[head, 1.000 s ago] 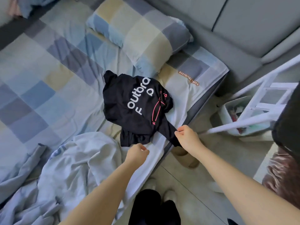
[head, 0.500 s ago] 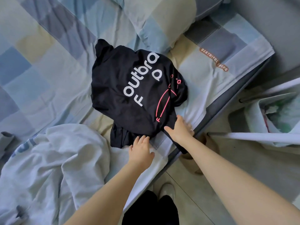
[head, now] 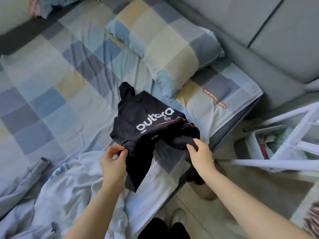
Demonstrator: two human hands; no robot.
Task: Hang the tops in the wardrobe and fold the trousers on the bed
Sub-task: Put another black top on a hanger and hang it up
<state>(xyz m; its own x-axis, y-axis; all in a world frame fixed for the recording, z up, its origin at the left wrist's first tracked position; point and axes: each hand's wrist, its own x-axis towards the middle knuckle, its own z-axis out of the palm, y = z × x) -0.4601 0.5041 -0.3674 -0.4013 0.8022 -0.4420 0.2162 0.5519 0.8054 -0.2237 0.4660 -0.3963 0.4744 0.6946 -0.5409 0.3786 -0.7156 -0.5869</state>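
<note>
Hands, left and right, pinch black top edges

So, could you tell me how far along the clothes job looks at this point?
Nothing shows as finished: no hung top or folded trousers are in view. In hand: the left hand and right hand each grip the near edge of the black printed garment on the bed. Left: that piece, and the crumpled pale garment beside it.

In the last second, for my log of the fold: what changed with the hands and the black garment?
Both hands went from pressing flat to gripping: left hand and right hand now lift the black garment's near edge off the bed. Pillow unmoved.
</note>
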